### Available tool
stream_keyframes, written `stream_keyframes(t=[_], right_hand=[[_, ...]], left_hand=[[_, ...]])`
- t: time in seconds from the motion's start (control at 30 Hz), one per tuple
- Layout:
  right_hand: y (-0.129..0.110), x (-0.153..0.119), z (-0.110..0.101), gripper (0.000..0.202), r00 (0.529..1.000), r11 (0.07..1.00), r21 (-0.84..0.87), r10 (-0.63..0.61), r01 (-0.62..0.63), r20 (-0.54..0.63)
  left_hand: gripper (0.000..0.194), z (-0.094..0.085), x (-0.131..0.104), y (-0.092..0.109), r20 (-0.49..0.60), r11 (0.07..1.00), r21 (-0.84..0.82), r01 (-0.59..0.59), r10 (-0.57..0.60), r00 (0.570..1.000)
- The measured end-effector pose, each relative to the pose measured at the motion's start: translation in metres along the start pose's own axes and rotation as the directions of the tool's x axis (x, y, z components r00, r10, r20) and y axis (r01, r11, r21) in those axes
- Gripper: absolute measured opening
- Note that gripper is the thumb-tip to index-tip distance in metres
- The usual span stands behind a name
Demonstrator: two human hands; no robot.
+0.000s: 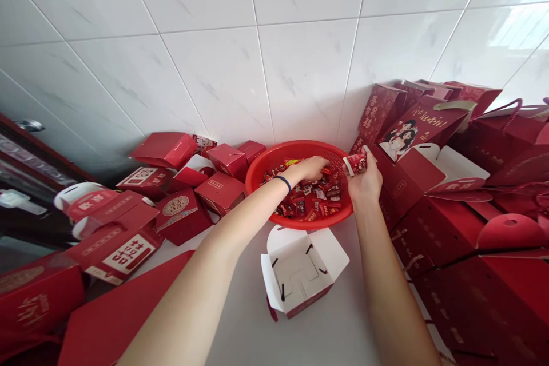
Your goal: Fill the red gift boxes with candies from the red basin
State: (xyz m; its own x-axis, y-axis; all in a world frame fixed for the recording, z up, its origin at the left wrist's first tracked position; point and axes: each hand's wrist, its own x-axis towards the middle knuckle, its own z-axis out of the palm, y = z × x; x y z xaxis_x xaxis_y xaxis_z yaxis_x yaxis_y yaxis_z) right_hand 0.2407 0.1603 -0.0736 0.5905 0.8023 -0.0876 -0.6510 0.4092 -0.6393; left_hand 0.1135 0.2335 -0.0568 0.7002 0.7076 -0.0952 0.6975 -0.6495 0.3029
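Open box [300, 269]; basket [266, 168] candies half-hidden

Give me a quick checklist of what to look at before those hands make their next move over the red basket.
1. Open box in front of the basket, flaps spread, inside bare: ok.
2. Red basket well stocked with wrapped sweets: ok.
3. Right hand holds a red-and-white packet at the basket's rim: ok.
4. Left hand reaches down among the sweets; whether its grip has closed on one: cannot tell.
5. Bare floor between basket and box, nothing in the way: ok.
6. Closed boxes piled left of the basket, apart from the open one: ok.
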Motion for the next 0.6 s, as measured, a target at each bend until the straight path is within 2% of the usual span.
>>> stream_keyframes(t=[0.07, 0.17, 0.3, 0.47, 0.6], right_hand=[[-0.002, 0.0, 0.001, 0.021, 0.999, 1.0, 0.01, 0.026, -0.026, -0.024], [-0.005, 0.0, 0.001, 0.018, 0.996, 0.997, 0.01, 0.082, -0.082, -0.025], [-0.006, 0.002, -0.001, 0.014, 0.993, 0.993, 0.022, 0.118, -0.119, 0.017], [-0.006, 0.003, -0.001, 0.008, 0.99, 0.988, 0.073, 0.131, -0.134, 0.053], [-0.006, -0.001, 0.002, 0.008, 0.988, 0.988, 0.019, 0.15, -0.151, 0.037]], left_hand=[[0.048, 0.003, 0.003, -0.001, 0.012, 0.999, 0.043, 0.029, -0.03, 0.999], [0.036, 0.008, 0.005, -0.002, 0.025, 0.996, 0.075, 0.048, -0.05, 0.998], [0.019, 0.008, 0.004, -0.003, 0.044, 0.996, 0.035, 0.08, -0.082, 0.996], [0.013, -0.003, -0.004, -0.011, 0.06, 0.978, -0.161, 0.132, -0.123, 0.991], [0.02, -0.015, -0.018, -0.012, -0.022, 0.911, -0.397, 0.111, -0.131, 0.991]])
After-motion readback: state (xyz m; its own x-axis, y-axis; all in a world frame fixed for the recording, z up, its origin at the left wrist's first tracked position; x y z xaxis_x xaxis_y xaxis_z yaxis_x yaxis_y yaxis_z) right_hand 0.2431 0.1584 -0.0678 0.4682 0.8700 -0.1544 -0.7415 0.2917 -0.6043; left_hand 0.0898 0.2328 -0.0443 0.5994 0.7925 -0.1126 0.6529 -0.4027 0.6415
